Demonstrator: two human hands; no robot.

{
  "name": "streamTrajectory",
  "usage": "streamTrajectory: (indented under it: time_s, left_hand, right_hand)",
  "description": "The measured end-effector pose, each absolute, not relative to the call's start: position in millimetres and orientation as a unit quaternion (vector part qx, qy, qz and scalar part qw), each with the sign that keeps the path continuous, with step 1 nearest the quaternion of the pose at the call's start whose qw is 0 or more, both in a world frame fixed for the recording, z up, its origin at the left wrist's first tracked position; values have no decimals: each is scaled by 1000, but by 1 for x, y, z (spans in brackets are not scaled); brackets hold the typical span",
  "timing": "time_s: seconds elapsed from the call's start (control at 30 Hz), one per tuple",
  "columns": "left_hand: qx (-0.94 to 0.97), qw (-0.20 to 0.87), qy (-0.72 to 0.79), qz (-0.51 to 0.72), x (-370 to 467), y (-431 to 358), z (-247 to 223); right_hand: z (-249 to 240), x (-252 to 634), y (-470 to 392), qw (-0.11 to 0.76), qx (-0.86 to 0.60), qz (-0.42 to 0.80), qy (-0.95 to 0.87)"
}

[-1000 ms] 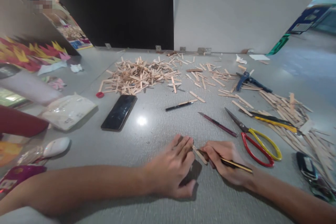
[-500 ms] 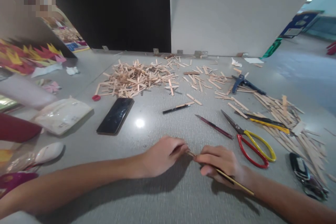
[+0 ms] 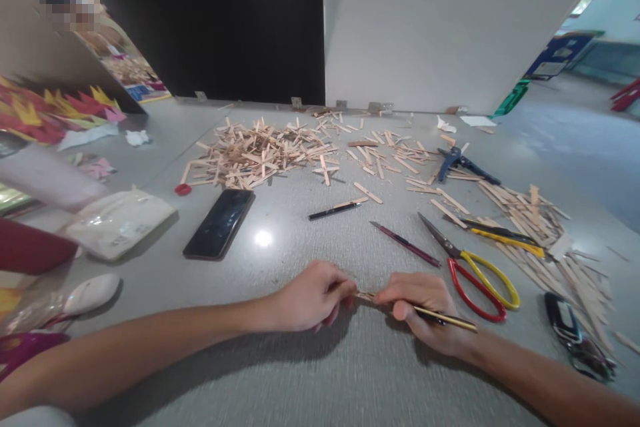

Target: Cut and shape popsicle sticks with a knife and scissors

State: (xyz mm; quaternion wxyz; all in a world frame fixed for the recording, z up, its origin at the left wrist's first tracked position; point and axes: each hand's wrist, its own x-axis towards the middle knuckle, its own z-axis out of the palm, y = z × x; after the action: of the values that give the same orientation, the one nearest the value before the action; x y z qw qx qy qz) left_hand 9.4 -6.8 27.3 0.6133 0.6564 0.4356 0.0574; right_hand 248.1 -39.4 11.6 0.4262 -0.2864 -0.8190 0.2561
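Observation:
My left hand (image 3: pixel 313 298) is closed, with its fingertips pinching one end of a small wooden stick piece (image 3: pixel 365 295) just above the table. My right hand (image 3: pixel 427 303) is closed around a slim gold-and-black tool (image 3: pixel 453 320), whose back end sticks out over the wrist. Its front end is hidden by the fingers, so I cannot tell if it is a knife or a pen. The right fingertips meet the other end of the stick piece. To the right of that hand lie scissors (image 3: pixel 467 267) with red and yellow handles, and a dark red pen (image 3: pixel 406 244).
Beyond my hands are a phone (image 3: pixel 220 223), a black pen (image 3: pixel 335 209) and a heap of small wooden sticks (image 3: pixel 265 150). Blue pliers (image 3: pixel 453 163), a yellow-and-black cutter (image 3: pixel 505 238) and keys (image 3: pixel 567 327) lie right. A plastic packet (image 3: pixel 123 223) is left; upright panels (image 3: pixel 450 20) stand behind.
My right hand has turned, and the gold-and-black tool now lies flatter, its back end higher. More of the stick piece shows between my hands. My left hand has barely moved.

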Motion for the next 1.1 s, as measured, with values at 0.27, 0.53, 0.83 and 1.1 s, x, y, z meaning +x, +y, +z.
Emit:
streamTrajectory:
  time_s: [0.27, 0.53, 0.83, 1.1]
  left_hand:
    - [628, 629, 458, 22, 7, 2, 30]
    - [614, 652, 445, -17, 6, 8, 35]
    - [597, 683, 419, 4, 5, 12, 30]
    - [620, 655, 431, 10, 3, 13, 36]
  right_hand:
    - [10, 252, -38, 425, -388, 168, -800]
    - [-1, 272, -5, 225, -580, -22, -783]
    - [30, 299, -6, 108, -621, -41, -775]
    - [37, 272, -53, 162, -373, -79, -910]
